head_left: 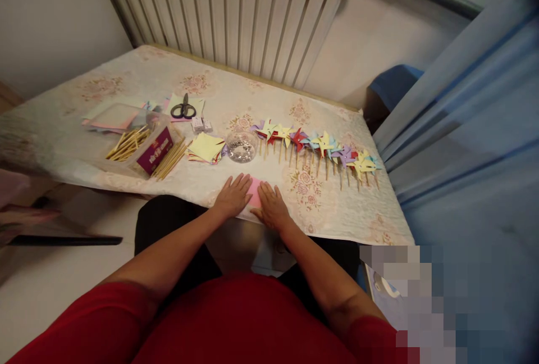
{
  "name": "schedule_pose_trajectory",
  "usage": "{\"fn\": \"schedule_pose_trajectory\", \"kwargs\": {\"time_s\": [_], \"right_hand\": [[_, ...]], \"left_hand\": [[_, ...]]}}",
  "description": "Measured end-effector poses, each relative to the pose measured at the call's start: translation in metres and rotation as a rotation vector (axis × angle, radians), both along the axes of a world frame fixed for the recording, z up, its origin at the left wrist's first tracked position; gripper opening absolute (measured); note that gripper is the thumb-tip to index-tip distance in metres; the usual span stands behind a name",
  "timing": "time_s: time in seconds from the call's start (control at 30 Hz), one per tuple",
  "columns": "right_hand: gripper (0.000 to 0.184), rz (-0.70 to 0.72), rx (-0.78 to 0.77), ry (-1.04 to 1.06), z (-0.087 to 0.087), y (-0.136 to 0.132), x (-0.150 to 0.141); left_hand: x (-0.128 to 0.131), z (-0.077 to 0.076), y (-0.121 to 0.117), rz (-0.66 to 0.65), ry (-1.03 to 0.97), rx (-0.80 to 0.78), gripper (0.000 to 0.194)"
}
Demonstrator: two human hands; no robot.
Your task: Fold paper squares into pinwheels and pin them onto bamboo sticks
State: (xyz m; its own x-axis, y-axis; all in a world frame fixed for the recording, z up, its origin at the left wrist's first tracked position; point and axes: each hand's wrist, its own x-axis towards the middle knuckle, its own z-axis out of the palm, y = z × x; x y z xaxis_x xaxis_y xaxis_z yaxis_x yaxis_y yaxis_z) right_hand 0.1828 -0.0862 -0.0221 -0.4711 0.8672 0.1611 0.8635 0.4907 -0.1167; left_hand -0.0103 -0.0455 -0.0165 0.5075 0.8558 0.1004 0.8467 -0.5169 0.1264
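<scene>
A pink sheet of paper lies at the front edge of the cloth-covered table, partly hidden under both hands. My left hand rests flat on its left side with the fingers stretched out. From the other side, my right hand presses on the paper, its fingers also extended and the thumb apart. Just beyond the hands stand a clear round dish of small shiny metal pieces and a stack of coloured paper squares, yellow on top.
Paper pinwheels on sticks lie in a row at the right. To the left are a plastic box of wooden sticks, loose sticks, black-handled scissors, small white boxes and more paper sheets. A radiator stands behind the table.
</scene>
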Motion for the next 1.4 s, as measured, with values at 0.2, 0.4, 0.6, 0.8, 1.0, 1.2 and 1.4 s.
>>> {"fn": "schedule_pose_trajectory", "kwargs": {"time_s": [0.2,0.4,0.6,0.8,1.0,1.2,1.4], "right_hand": [[0.082,-0.063,0.004,0.025,-0.001,-0.002,0.013],[0.078,-0.103,-0.028,0.151,-0.009,-0.008,0.030],[0.080,-0.115,0.032,0.298,0.002,-0.011,0.024],[0.082,0.167,0.039,0.102,0.005,-0.023,-0.016],[0.080,0.174,0.030,0.025,-0.011,-0.030,-0.020],[0.079,0.169,0.027,0.005,-0.003,-0.031,-0.020],[0.074,0.159,0.001,0.021,-0.003,-0.031,-0.021]], "left_hand": [[-0.012,-0.003,0.001,0.035,-0.002,-0.005,0.065],[-0.032,-0.006,-0.006,0.072,-0.016,0.002,0.063],[-0.043,-0.006,-0.013,0.115,-0.096,0.001,0.057],[-0.042,-0.005,-0.014,0.149,-0.148,0.010,0.056],[-0.044,-0.003,-0.009,0.200,-0.205,-0.005,0.056],[-0.010,0.002,0.003,0.028,-0.360,0.044,0.054],[0.034,-0.005,0.010,-0.093,-0.331,0.015,0.054]]}}
